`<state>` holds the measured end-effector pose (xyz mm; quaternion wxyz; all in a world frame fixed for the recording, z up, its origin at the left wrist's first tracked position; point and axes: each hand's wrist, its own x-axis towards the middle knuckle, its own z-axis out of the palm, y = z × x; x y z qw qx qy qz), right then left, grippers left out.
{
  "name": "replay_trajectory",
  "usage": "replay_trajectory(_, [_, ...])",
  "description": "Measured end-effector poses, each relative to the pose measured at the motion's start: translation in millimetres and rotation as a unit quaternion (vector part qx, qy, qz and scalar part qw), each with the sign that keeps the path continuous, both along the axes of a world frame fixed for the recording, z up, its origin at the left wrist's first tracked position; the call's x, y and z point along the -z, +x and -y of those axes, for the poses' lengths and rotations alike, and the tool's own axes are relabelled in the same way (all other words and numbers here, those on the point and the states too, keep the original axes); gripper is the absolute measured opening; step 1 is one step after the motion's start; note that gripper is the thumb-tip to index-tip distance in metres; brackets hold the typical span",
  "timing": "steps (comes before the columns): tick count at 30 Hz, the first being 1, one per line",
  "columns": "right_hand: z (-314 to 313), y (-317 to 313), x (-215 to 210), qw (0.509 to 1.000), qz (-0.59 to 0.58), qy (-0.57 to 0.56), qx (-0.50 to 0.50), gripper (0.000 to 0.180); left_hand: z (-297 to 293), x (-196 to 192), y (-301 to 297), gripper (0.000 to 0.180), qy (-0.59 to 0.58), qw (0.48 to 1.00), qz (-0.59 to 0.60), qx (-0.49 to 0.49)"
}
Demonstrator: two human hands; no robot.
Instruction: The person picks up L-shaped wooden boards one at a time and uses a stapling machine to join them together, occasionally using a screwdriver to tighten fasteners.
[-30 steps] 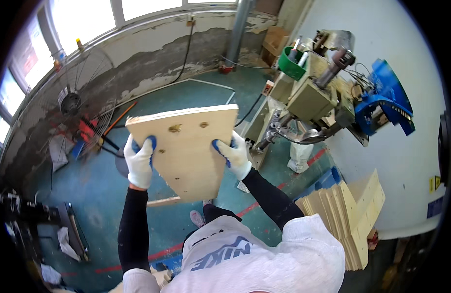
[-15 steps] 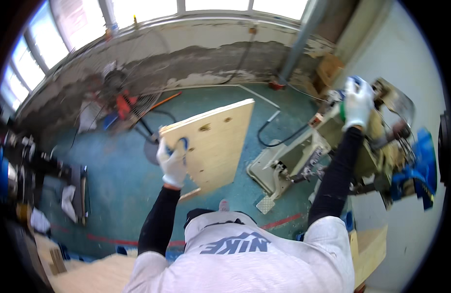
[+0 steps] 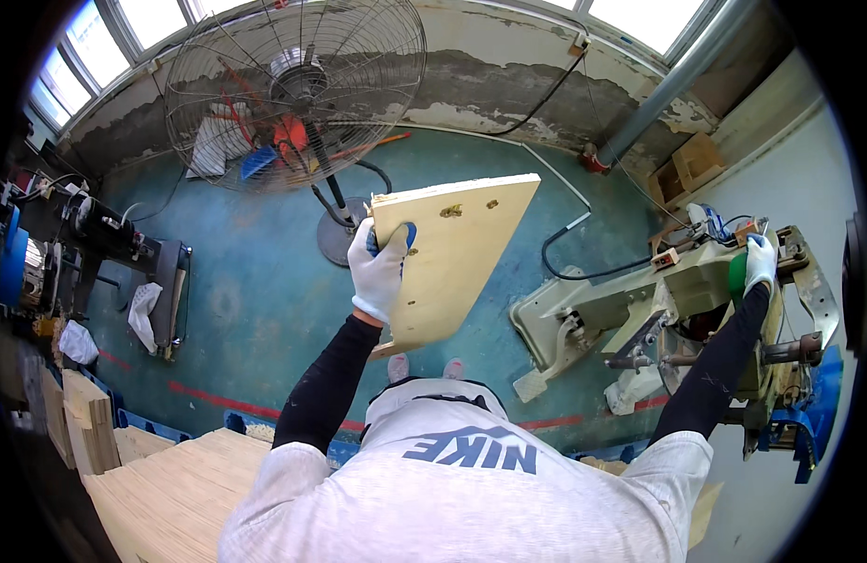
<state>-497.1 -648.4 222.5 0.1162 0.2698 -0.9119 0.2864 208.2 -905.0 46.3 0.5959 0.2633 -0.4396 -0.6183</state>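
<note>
Pinching the plywood board (image 3: 457,258) by its left edge, the left hand (image 3: 377,269) holds it above the floor (image 3: 255,310), long axis running away from the person, broader end farthest. The right hand (image 3: 760,260) (grip: cannot tell), on the board one second ago, is now at the green cup (image 3: 736,275).

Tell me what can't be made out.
Head view:
Far face of the pale, flat plywood board: turned away.
Far fingers of the left white-gloved hand: behind the board.
Whether the right white-gloved hand, at the curved green container, grips anything: too small.
Top of the round wire fan: cut by upper edge.
</note>
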Motion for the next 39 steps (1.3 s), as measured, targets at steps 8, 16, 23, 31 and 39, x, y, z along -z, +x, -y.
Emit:
replay_trajectory(8, [14.0, 157.0, -37.0, 0.873, -0.418, -0.206, 0.143, 0.039, 12.2, 9.5, 14.2, 0.015, -0.003, 0.999, 0.024, -0.03])
replay_trajectory(16, [111.0, 485.8, 107.4, 0.864, 0.127, -0.299, -0.383, 0.052, 14.3, 18.3, -3.1, 0.019, -0.003, 0.998, 0.016, -0.06])
replay_trajectory(23, [104.3, 581.4, 151.7, 0.731, 0.499, -0.247, -0.393, 0.057, 11.5, 24.8, -16.8, 0.024, 0.008, 0.998, 0.028, -0.05])
replay_trajectory(31, [113.6, 579.3, 151.6, 0.748, 0.507, -0.208, -0.374, 0.054, 4.9, 39.4, -26.4, 0.023, -0.013, 0.994, 0.072, -0.084])
replay_trajectory(39, [113.8, 577.1, 152.6, 0.754, 0.504, -0.222, -0.359, 0.053, -6.5, 40.3, -29.5, 0.02, 0.002, 0.991, 0.109, -0.078])
